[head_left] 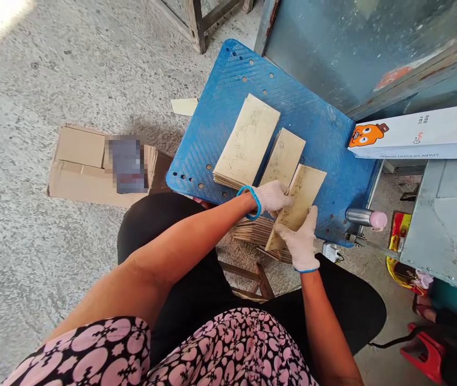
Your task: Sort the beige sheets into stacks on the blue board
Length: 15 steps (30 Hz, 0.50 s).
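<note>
A thin cream rectangular board [304,187] with dark smudges lies tilted in front of me. My right hand [303,241], in a white glove, grips its lower part, thumb at one long edge and fingers at the other. At the board's left edge, my gloved left hand [272,197] has curled fingers that close on it. Left of it, a narrower stack of similar boards [284,153] is partly covered by that hand. A larger stack [248,142] stands farther left on the blue table [228,75]. More boards [248,229] are piled low under my hands.
A cardboard box [79,147] sits on the floor at left, and a loose cream piece [184,106] lies by the table. To the right are a long white carton [421,131], a flask [360,216], a grey metal cabinet [441,220] and a red stool [425,351].
</note>
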Each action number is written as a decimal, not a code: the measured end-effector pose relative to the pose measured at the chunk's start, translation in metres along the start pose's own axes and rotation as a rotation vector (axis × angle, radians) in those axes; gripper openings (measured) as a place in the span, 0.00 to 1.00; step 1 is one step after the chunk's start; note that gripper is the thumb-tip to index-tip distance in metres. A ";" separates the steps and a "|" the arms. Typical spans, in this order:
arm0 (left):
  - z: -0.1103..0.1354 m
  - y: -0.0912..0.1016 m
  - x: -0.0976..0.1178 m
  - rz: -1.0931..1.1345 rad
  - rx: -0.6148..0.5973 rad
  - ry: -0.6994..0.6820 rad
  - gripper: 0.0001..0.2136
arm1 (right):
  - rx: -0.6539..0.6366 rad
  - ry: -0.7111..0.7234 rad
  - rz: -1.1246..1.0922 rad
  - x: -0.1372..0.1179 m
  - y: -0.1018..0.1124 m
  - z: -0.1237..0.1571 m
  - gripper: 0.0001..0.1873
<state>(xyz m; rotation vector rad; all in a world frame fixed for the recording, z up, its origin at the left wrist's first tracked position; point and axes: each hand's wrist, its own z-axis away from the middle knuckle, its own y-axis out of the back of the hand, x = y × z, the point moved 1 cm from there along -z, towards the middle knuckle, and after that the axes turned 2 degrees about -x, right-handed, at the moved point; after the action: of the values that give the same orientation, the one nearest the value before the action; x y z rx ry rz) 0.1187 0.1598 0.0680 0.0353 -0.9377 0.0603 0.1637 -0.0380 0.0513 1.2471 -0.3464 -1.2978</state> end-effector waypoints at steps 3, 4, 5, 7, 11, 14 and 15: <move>0.000 -0.001 0.000 -0.113 0.040 -0.009 0.11 | 0.049 -0.055 -0.006 -0.012 -0.004 -0.005 0.68; 0.000 0.000 0.000 -0.159 0.050 -0.009 0.12 | 0.055 -0.063 -0.005 -0.016 -0.004 -0.008 0.68; 0.000 0.000 0.001 -0.205 0.057 -0.006 0.11 | 0.058 -0.070 -0.005 -0.019 -0.005 -0.011 0.68; 0.000 0.000 0.002 -0.293 0.067 0.002 0.12 | 0.067 -0.082 -0.014 -0.025 -0.007 -0.016 0.67; 0.002 0.004 0.011 -0.426 0.118 0.022 0.19 | 0.065 -0.074 -0.068 -0.034 -0.010 -0.034 0.61; 0.010 0.011 0.017 -0.542 0.163 0.058 0.23 | 0.052 -0.189 -0.065 -0.039 -0.005 -0.056 0.54; 0.013 0.012 0.018 -0.585 0.147 0.068 0.23 | 0.048 -0.233 -0.048 -0.042 -0.003 -0.065 0.53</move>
<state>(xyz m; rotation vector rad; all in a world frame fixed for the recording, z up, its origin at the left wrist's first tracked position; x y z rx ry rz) 0.1177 0.1721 0.0905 0.4385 -0.8235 -0.4086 0.2004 0.0296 0.0425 1.1526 -0.5188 -1.4877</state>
